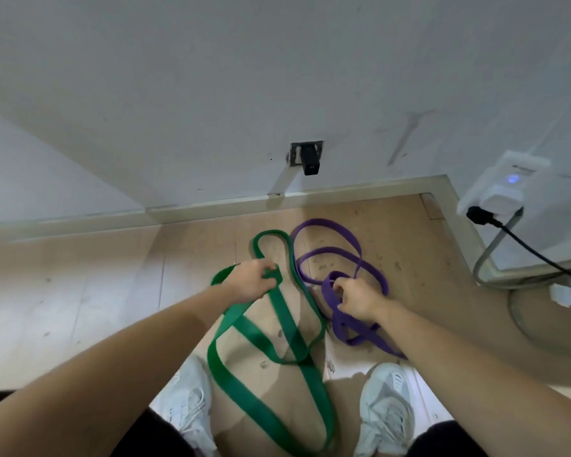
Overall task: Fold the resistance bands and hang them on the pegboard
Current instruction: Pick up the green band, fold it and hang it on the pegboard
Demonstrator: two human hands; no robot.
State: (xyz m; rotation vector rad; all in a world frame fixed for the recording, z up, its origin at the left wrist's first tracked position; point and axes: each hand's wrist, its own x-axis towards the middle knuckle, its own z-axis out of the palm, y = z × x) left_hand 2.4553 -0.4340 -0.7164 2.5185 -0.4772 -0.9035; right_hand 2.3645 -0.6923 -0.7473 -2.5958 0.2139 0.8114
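A green resistance band (244, 331) runs in long loops from the floor near the wall down between my feet. My left hand (249, 282) grips it near its upper part, fingers curled round the strap. A purple resistance band (337, 249) lies in tangled loops on the wooden floor to the right of the green one. My right hand (356, 296) grips a bunched part of the purple band. No pegboard is in view.
A white wall with a black fitting (310, 159) on a metal plate stands ahead. At the right, a white power unit (498, 186) with a black plug and cable (534, 250) juts from the corner. My two pale shoes (388, 410) stand on the floor below.
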